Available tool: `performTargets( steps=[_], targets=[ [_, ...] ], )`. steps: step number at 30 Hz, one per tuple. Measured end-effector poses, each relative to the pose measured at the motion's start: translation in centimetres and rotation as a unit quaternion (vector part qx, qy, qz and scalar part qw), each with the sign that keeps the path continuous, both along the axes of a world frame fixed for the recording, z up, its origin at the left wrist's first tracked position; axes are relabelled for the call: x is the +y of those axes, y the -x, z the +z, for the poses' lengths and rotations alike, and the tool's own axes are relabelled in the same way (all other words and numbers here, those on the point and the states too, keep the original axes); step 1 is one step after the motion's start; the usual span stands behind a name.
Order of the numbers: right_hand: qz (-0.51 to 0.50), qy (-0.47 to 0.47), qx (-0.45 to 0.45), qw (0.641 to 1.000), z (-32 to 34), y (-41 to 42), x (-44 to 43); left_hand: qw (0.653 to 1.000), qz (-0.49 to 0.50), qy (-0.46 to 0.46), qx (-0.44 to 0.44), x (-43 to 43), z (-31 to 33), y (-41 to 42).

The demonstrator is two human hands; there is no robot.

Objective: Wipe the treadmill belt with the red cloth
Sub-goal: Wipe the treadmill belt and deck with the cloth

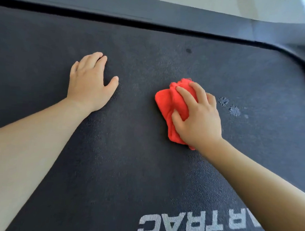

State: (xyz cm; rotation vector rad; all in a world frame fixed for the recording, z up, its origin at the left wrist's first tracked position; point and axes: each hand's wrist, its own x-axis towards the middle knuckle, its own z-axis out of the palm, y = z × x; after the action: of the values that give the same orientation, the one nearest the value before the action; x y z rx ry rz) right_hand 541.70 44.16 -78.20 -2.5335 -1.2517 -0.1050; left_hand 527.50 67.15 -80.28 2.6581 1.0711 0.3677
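Observation:
The dark textured treadmill belt (128, 149) fills most of the head view. A crumpled red cloth (168, 102) lies on it right of centre. My right hand (199, 117) presses down on the cloth, fingers spread over it and thumb tucked into its folds. My left hand (90, 82) rests flat on the bare belt to the left, fingers together, holding nothing. Two pale wet-looking spots (229, 106) sit on the belt just right of the cloth, and a small dark spot (188, 50) lies farther up.
A grey side rail (153, 11) runs along the belt's far edge, with a dark gap between them that curves down at the right. White upside-down lettering (186, 225) is printed on the belt near the bottom.

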Motion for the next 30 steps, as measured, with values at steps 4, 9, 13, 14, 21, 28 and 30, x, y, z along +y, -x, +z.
performTargets(
  steps=[4, 9, 13, 14, 21, 28, 30],
  targets=[
    [-0.038, 0.004, 0.013, 0.999, 0.2, -3.1, 4.2, 0.998, -0.046, -0.002, 0.04, -0.9, 0.2, -1.0],
    [-0.034, -0.004, 0.003, 0.999, -0.4, -4.9, 5.7, 0.996, -0.055, 0.038, 0.057, -2.7, 0.6, -6.4],
    [-0.015, -0.009, 0.008, 1.0, -0.4, -7.2, 7.8, 0.999, 0.009, 0.038, 0.033, -3.3, 0.5, -10.3],
    [-0.008, -0.008, 0.008, 1.0, -0.4, -7.9, 8.6, 0.999, 0.02, 0.029, 0.016, -3.5, 0.2, -10.6],
    [0.022, 0.008, 0.016, 1.0, -0.3, -12.5, 14.3, 0.999, 0.037, -0.001, -0.029, -2.9, -1.0, -10.9],
    [0.001, 0.019, 0.023, 1.0, 0.3, -10.9, 10.5, 0.999, 0.036, -0.004, -0.023, -2.8, -1.0, -10.9],
    [-0.013, 0.012, 0.021, 1.0, 0.2, -8.9, 6.3, 0.999, 0.035, -0.004, -0.024, -2.8, -1.0, -11.0]
  ],
)
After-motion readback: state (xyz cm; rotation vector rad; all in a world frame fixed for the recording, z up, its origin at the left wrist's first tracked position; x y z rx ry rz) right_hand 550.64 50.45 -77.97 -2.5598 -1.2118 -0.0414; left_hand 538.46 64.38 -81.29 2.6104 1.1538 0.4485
